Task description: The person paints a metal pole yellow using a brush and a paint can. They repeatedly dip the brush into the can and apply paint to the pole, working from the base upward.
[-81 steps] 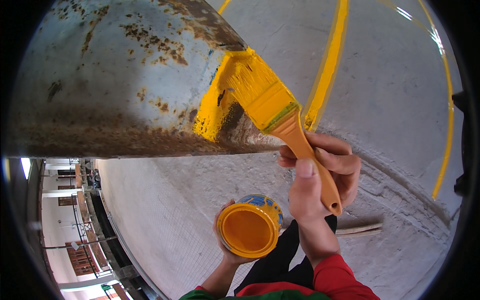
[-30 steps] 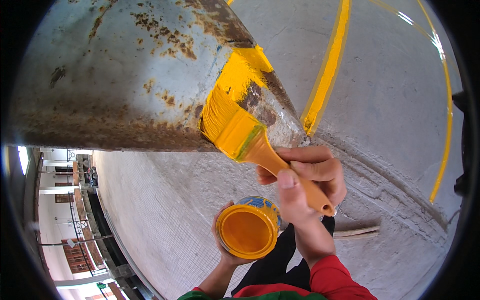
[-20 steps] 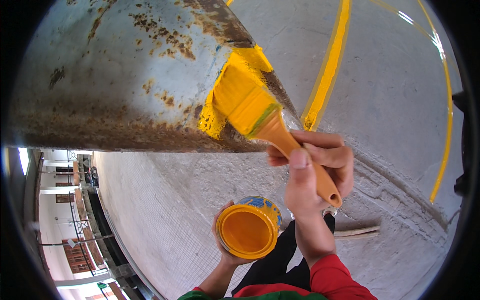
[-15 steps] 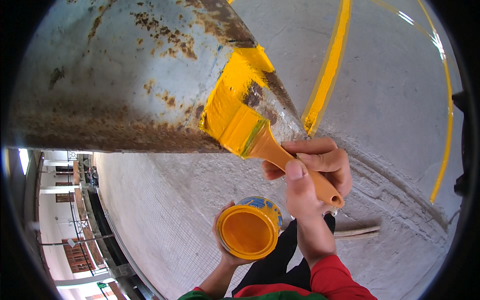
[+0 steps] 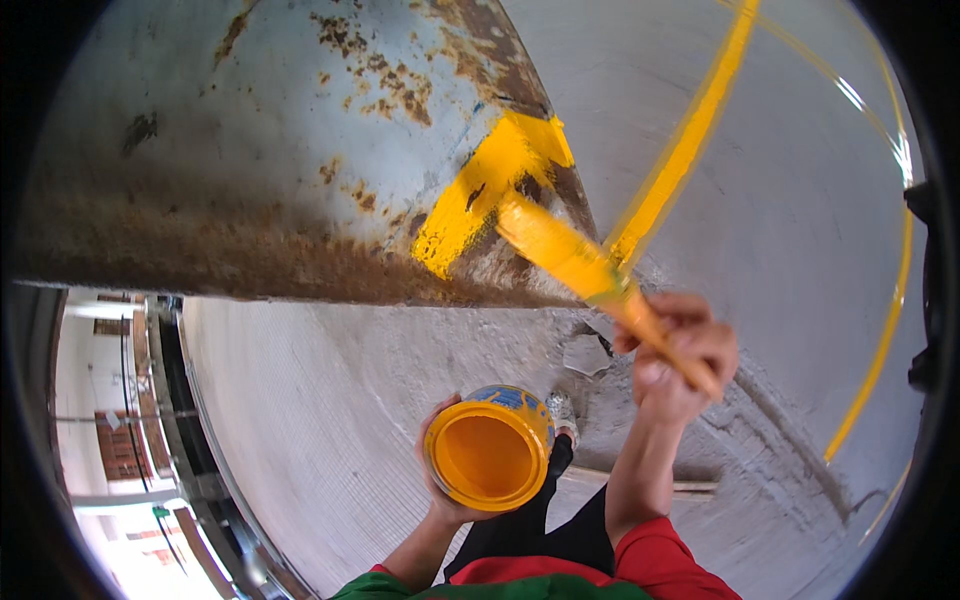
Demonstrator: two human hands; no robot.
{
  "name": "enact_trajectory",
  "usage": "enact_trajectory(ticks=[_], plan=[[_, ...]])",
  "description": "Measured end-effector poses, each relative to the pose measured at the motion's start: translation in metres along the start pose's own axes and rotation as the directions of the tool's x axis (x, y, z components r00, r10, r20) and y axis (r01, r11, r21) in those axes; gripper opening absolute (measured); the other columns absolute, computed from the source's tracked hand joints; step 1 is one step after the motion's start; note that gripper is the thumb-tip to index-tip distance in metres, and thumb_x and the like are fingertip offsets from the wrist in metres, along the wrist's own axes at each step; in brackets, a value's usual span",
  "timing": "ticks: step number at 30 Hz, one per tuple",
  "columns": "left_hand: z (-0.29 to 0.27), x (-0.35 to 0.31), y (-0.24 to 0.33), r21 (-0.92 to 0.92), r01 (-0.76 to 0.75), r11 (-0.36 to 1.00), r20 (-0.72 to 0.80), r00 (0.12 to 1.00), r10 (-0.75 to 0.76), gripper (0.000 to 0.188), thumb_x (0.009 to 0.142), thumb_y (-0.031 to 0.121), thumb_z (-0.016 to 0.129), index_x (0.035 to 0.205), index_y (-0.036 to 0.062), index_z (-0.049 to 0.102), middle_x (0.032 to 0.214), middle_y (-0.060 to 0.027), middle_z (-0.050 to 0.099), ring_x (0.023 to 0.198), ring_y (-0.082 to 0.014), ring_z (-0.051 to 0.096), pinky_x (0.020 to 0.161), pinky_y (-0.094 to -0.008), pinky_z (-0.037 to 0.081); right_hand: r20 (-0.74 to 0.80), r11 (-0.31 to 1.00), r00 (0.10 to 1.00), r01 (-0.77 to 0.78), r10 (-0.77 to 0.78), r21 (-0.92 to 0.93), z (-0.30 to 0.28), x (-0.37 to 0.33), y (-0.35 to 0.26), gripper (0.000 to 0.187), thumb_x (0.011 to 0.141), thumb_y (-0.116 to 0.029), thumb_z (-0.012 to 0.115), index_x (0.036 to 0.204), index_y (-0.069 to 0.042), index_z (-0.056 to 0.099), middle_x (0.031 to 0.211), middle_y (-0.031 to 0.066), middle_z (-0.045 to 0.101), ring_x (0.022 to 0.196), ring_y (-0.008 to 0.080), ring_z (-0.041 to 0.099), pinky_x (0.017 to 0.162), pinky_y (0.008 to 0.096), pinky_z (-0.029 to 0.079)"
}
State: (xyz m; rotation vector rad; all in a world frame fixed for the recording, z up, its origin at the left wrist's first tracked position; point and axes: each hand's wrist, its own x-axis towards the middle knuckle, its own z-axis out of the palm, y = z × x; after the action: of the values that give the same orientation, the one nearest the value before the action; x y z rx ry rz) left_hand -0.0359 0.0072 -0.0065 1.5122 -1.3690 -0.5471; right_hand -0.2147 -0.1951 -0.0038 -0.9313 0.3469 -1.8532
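My right hand [image 5: 680,350] is closed round the handle of a paintbrush [image 5: 570,255], whose bristles are loaded with yellow paint. The bristle tip lies at the lower right edge of a fresh yellow patch [image 5: 480,190]; blur hides whether it touches. That patch covers part of the end of a large rusty grey metal beam [image 5: 240,160]. Bare rusty metal shows beside the patch. Lower down, my left hand [image 5: 440,470] grips an open paint can [image 5: 490,455] by its side. Yellow paint lies inside, and drips run over its blue label.
A yellow stripe [image 5: 690,130] crosses the concrete floor [image 5: 800,250] from beside the beam's corner. Another curved yellow line [image 5: 885,340] runs at the right. My shoe [image 5: 562,410] stands near a groove in the floor. A building with railings [image 5: 130,430] appears at the far left.
The brush has moved right across the beam's end, off the patch's lower left, and turned edge-on. The view has shifted slightly. The can remains in my left hand.
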Motion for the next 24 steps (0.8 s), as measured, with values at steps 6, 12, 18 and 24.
enact_trajectory(ticks=[6, 12, 18, 24], plan=[[0.042, -0.013, 0.018, 0.047, 0.101, 0.994, -0.2, 0.976, -0.089, 0.138, 0.049, 0.046, 0.103, 0.154, 0.0012, 0.026, 0.153, -0.0233, 0.037, 0.139, -0.036, 0.046, 0.117, -0.0483, 0.039, 0.289, 0.962, 0.957, 0.085, -0.007, -0.259, 0.005, 0.01, -0.024, 0.029, 0.073, -0.001, 0.088, 0.098, -0.005, 0.074, 0.104, 0.0224, 0.075, 0.085, 0.0317, 0.075, 0.072, 0.0376, 0.062], [0.079, -0.03, 0.028, 0.018, 0.223, 0.975, -0.305, 0.93, -0.207, 0.139, 0.049, 0.042, 0.103, 0.155, 0.001, 0.024, 0.153, -0.0222, 0.037, 0.139, -0.0353, 0.046, 0.117, -0.0479, 0.039, 0.439, 0.947, 0.899, 0.13, 0.013, -0.294, -0.002, 0.035, -0.026, 0.032, 0.074, 0.002, 0.086, 0.103, -0.004, 0.075, 0.108, 0.0173, 0.076, 0.089, 0.0305, 0.074, 0.076, 0.0342, 0.061], [0.087, -0.041, 0.039, -0.012, 0.284, 0.959, -0.335, 0.902, -0.272, 0.14, 0.048, 0.038, 0.104, 0.155, 0.0007, 0.022, 0.153, -0.0212, 0.038, 0.139, -0.0347, 0.046, 0.116, -0.0476, 0.039, 0.454, 0.954, 0.891, 0.108, 0.032, -0.278, 0.009, 0.041, -0.021, 0.035, 0.073, 0.005, 0.085, 0.105, -0.003, 0.075, 0.109, 0.0165, 0.076, 0.09, 0.0304, 0.073, 0.076, 0.0341, 0.06], [0.09, -0.042, 0.044, 0.019, 0.265, 0.964, -0.314, 0.917, -0.246, 0.141, 0.049, 0.035, 0.104, 0.156, 0.0001, 0.02, 0.154, -0.021, 0.038, 0.14, -0.0344, 0.046, 0.116, -0.0477, 0.039, 0.479, 0.989, 0.875, -0.002, 0.074, -0.149, 0.009, 0.045, -0.009, 0.033, 0.073, 0.004, 0.085, 0.103, -0.003, 0.075, 0.104, 0.0164, 0.077, 0.09, 0.0294, 0.073, 0.079, 0.036, 0.058]])
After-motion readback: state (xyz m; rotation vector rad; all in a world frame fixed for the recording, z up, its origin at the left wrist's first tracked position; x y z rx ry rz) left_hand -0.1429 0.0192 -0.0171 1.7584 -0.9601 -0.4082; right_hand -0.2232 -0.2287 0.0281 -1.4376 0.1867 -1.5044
